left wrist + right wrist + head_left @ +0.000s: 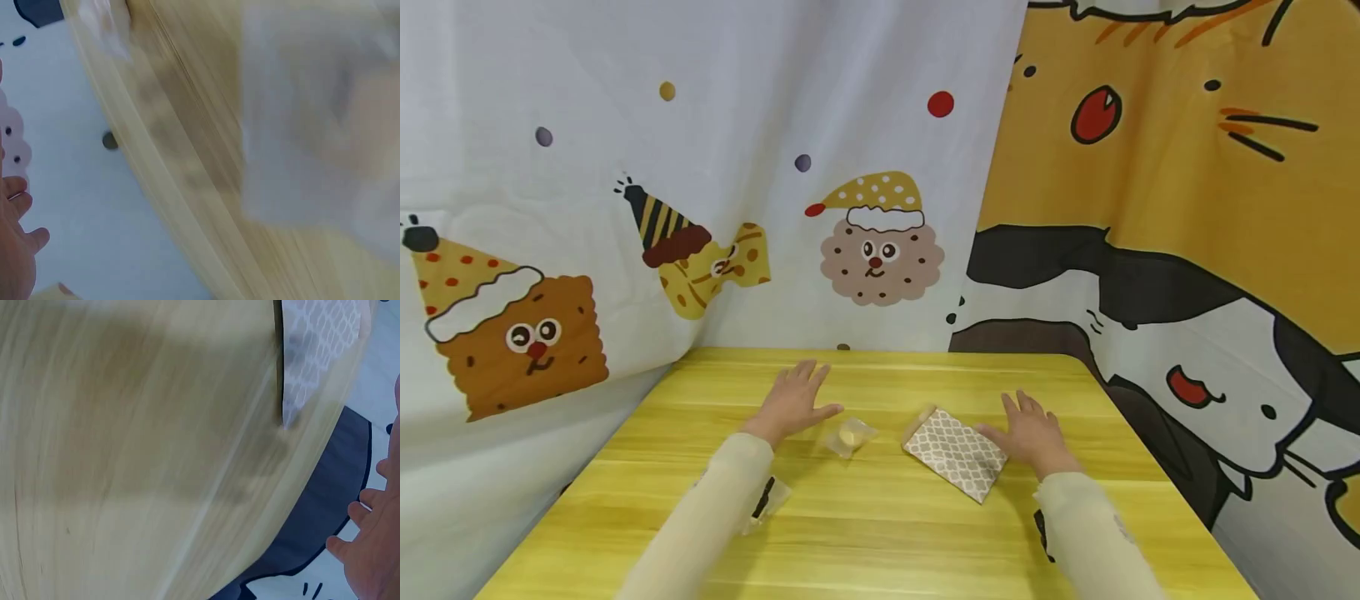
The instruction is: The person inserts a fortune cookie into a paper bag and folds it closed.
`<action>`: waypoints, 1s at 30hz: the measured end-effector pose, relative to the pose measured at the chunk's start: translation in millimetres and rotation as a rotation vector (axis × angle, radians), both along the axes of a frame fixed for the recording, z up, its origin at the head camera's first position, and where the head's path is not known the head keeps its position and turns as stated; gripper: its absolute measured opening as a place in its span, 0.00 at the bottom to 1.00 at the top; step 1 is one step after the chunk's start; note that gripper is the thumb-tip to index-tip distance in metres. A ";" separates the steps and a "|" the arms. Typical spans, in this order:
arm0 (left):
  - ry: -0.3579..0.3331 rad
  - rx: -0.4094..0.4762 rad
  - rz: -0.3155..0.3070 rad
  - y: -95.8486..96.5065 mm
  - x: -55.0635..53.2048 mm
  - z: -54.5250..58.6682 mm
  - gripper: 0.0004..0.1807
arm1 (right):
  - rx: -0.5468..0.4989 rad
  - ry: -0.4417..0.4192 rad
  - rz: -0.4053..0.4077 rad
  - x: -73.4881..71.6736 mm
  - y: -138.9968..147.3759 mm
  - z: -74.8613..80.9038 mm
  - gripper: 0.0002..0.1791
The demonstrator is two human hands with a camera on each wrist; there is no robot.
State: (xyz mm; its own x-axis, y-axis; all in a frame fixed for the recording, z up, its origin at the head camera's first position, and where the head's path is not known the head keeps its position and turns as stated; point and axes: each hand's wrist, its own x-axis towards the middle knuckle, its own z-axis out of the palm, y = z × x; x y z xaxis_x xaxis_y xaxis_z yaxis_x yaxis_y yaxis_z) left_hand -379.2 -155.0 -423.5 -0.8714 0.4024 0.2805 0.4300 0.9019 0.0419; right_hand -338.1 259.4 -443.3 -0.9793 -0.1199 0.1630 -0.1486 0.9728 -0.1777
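My left hand [792,404] hovers with fingers spread above the table, holding nothing. Just to its right lies a small clear packet [851,437] with a pale yellow piece inside. A second translucent packet [777,497] shows beside the left wrist, partly hidden by the sleeve; it looks large and blurred in the left wrist view [287,137]. My right hand [1033,433] is spread at the right end of a flat paper bag [957,454] with a grey-and-white lattice pattern. Its thumb overlaps the bag's edge; whether they touch I cannot tell. In the right wrist view the bag [315,350] and hand [375,540] appear apart.
The yellow wood-grain table [880,542] has rounded far corners. Behind it hangs a white curtain [737,100] printed with cartoon biscuits, and at the right a cloth [1150,183] with large cartoon cats.
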 end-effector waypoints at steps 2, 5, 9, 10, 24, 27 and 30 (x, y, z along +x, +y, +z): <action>-0.014 0.016 -0.014 9.7 0.1 -0.8 0.47 | -0.010 -0.001 0.010 -1.2 -6.0 -1.0 0.50; -0.037 0.042 -0.030 24.8 -0.1 -4.2 0.46 | -0.032 -0.022 0.020 -2.0 -14.4 -3.3 0.51; -0.064 0.071 -0.047 43.3 2.1 -8.9 0.45 | -0.069 -0.045 0.037 -1.6 -26.5 -5.8 0.52; -0.071 0.082 -0.054 47.1 3.3 -9.8 0.45 | -0.078 -0.050 0.040 -1.6 -29.6 -7.4 0.51; -0.199 0.284 -0.116 93.5 14.2 -28.7 0.40 | -0.148 -0.110 0.016 -1.9 -64.1 -32.2 0.58; -0.233 0.336 -0.116 102.0 16.3 -31.5 0.39 | -0.162 -0.140 0.004 -2.8 -69.7 -35.2 0.62; -0.255 0.384 -0.136 110.6 18.7 -35.6 0.40 | -0.173 -0.159 -0.005 -2.4 -74.2 -36.8 0.66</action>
State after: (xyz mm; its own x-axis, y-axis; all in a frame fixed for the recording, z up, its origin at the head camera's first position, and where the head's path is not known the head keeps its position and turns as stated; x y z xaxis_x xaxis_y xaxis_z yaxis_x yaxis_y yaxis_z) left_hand -360.5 -44.4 -459.1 -0.8783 0.4270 0.2151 0.4759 0.7367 0.4804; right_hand -340.5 185.2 -480.1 -0.9948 -0.0985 0.0240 -0.1005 0.9263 -0.3630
